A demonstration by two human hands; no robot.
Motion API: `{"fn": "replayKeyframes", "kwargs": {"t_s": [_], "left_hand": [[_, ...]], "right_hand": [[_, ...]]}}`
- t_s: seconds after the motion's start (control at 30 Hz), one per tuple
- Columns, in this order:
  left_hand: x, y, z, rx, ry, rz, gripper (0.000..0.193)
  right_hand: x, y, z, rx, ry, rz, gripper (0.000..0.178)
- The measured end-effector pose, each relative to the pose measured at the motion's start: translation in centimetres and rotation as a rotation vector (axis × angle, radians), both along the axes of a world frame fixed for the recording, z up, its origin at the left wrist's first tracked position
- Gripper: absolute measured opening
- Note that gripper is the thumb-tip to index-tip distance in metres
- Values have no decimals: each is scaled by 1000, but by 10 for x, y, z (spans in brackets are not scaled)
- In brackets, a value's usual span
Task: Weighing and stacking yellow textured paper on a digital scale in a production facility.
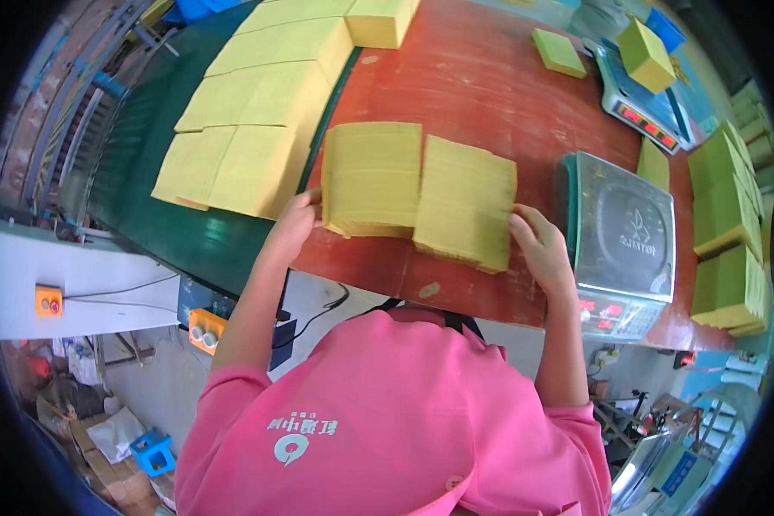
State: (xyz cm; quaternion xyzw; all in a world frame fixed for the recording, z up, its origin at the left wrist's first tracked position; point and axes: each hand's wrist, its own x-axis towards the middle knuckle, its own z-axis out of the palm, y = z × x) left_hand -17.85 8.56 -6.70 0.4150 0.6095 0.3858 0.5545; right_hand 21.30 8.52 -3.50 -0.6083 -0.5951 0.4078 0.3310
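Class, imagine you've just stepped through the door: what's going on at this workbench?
A person in a pink shirt has the left hand at the outer side of a squarish yellow stack of thin sheets and the right hand at the outer side of a similar yellow stack. Both lie side by side on a red tabletop, the right one slightly nearer the person. More yellow stacks fill rows on a dark green surface to the left; a metal-topped weighing scale stands to the right.

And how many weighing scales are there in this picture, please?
2. The near scale, silver-topped, stands just right of the right hand; the far scale is at the upper right, under a yellow paper stack. None seems hidden.
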Motion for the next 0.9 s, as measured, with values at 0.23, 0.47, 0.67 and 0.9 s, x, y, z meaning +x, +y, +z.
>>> {"fn": "replayKeyframes", "kwargs": {"t_s": [0.23, 0.47, 0.67, 0.9], "left_hand": [[25, 52, 25, -167, -102, 267, 67], [81, 53, 25, -127, -415, 21, 70], [79, 35, 48, 486, -347, 27, 73], [53, -29, -2, 636, 220, -72, 97]], "right_hand": [[-12, -20, -24, -13, 225, -9, 47], [-40, -11, -19, -122, 544, -54, 51], [-39, -2, 4, 100, 513, 48, 64], [-28, -15, -36, 244, 492, 176, 100]]}}
